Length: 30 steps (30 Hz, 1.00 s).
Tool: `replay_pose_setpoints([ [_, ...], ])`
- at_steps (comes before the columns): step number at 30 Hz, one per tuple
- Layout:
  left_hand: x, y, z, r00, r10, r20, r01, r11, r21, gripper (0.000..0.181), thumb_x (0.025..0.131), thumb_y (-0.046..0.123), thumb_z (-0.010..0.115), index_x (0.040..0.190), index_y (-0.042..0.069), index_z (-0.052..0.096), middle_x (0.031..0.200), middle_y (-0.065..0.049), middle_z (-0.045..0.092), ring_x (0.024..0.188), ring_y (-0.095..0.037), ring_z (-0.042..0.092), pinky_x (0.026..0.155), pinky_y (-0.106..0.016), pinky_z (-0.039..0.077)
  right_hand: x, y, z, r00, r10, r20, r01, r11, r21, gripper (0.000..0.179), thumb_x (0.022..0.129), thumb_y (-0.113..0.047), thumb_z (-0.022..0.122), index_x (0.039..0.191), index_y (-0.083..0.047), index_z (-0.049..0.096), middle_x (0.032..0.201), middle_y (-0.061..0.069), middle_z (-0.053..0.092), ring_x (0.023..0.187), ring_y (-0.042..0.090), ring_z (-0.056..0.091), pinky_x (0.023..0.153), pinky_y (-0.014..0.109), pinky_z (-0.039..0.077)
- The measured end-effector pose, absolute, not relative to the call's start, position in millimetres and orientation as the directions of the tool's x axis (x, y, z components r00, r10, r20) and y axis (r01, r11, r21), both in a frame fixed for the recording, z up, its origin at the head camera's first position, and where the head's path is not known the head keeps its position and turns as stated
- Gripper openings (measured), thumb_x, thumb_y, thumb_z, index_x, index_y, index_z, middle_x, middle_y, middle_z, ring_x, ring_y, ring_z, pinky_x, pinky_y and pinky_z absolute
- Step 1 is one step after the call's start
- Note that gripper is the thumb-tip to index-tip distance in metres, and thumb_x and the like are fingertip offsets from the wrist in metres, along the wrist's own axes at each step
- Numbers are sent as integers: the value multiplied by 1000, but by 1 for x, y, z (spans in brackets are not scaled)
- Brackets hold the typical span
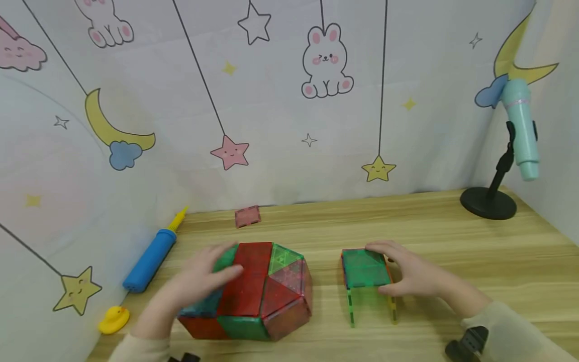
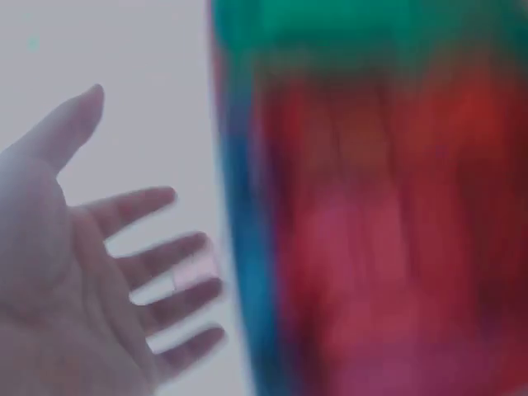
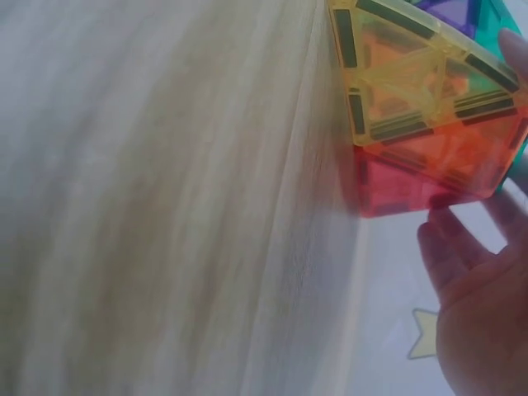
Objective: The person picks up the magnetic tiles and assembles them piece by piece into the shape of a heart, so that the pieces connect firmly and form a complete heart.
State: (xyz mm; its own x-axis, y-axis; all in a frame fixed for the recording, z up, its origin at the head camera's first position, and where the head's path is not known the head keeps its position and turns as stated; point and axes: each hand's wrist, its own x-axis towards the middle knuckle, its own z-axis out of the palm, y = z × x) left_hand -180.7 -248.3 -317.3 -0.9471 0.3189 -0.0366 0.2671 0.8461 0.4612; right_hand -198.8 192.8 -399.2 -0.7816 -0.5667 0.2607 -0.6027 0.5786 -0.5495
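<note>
A large block of magnetic tiles [image 1: 248, 281], red, green, pink and blue, sits on the table at centre left. My left hand [image 1: 209, 275] is over its left part, fingers and thumb spread. The left wrist view shows this hand [image 2: 107, 272] with straight fingers and a bare palm beside the blurred block [image 2: 371, 214]. To the right stands a small magnetic tile structure [image 1: 365, 269], its green top resting on upright side tiles. My right hand [image 1: 413, 271] holds its right side, fingers at the back edge and thumb at the front. Yellow and orange-red tiles [image 3: 421, 107] form that side.
One loose pink tile [image 1: 248, 216] lies near the back edge. At left are a blue hand pump [image 1: 151, 260] with a yellow nozzle and a yellow rubber duck [image 1: 114, 320]. A mint microphone [image 1: 521, 128] on a black stand [image 1: 488, 203] occupies the back right, before a patterned curtain [image 1: 280, 100].
</note>
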Motion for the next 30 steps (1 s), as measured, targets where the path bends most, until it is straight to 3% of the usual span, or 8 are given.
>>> replay_pose_setpoints([
  [4,-224,-310,-305,-961,274,-24,230,847,479,70,94,50,47,144,2,33,143,-25,35,126,-48,33,92,-63,33,-199,193,-400,-785,-560,265,-599,576,-556,78,71,-26,82,137,-13,43,136,5,42,121,24,42,90,47,43],
  [9,-259,-352,-327,-963,257,-86,200,888,415,73,94,49,49,143,-3,32,138,-31,37,119,-52,38,87,-61,38,-201,196,-400,-790,-560,250,-583,558,-591,78,72,-25,82,138,-12,42,137,5,41,120,23,41,89,46,44],
  [11,-266,-355,-339,-954,266,-138,168,856,489,73,94,47,50,144,-2,29,137,-33,37,117,-51,42,86,-58,41,-203,196,-400,-792,-560,245,-577,554,-600,78,72,-26,82,138,-13,42,137,4,40,120,23,40,89,46,44],
  [15,-273,-349,-355,-926,291,-240,23,679,734,66,97,43,46,148,5,25,140,-29,36,111,-42,51,84,-51,47,-206,196,-401,-789,-563,244,-579,551,-601,78,72,-27,81,139,-13,42,138,3,40,122,23,39,90,45,43],
  [18,-270,-343,-362,-897,344,-277,-49,546,836,61,99,40,43,148,8,25,145,-25,31,115,-36,49,86,-49,47,-207,194,-402,-782,-572,248,-586,537,-607,78,73,-26,81,139,-11,42,138,3,39,122,21,39,90,44,43],
  [25,-267,-332,-366,-868,406,-287,-51,501,864,54,97,37,50,141,6,41,141,-20,36,117,-29,47,92,-52,42,-207,197,-404,-770,-580,266,-603,527,-599,78,74,-25,81,139,-12,41,138,3,38,120,15,39,88,38,45],
  [30,-261,-330,-367,-842,434,-321,-80,488,869,54,99,36,45,145,8,36,145,-20,30,123,-35,42,92,-54,41,-208,197,-403,-766,-592,251,-602,523,-603,77,75,-26,80,140,-15,40,138,3,38,119,14,39,88,35,45],
])
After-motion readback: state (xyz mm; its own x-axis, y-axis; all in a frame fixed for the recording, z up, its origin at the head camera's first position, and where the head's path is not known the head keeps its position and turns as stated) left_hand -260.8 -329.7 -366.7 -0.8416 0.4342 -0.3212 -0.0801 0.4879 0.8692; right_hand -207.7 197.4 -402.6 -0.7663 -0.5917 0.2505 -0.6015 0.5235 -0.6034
